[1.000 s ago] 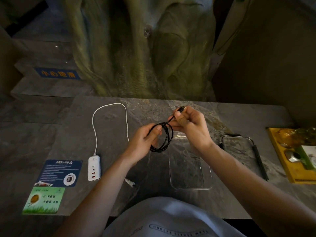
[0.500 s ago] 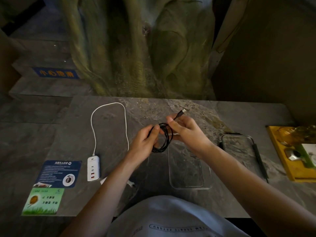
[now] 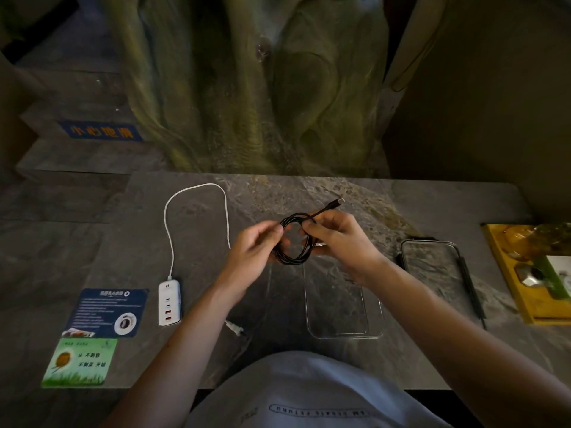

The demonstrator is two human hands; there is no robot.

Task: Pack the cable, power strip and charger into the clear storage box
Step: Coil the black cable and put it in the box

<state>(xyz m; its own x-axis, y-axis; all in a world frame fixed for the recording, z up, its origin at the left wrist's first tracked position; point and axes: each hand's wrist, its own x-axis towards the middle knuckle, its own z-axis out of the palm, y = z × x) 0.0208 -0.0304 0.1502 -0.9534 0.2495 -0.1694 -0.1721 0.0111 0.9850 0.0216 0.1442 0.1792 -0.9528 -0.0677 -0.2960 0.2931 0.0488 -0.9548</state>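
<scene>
Head view: the coiled black cable (image 3: 293, 242) hangs above the far end of the clear storage box (image 3: 343, 336), pinched by the left hand (image 3: 251, 254) on one side and the right hand (image 3: 340, 239) near its free plug. If either pinch slackens, the loops may spring open.

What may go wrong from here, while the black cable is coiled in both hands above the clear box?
1. Fingers of the left hand and right hand pinch the black cable, and its connector end sticks out free; the coil may spring open once released.
2. The white plug lies right beside the left forearm; the arm may knock or drag it.
</scene>
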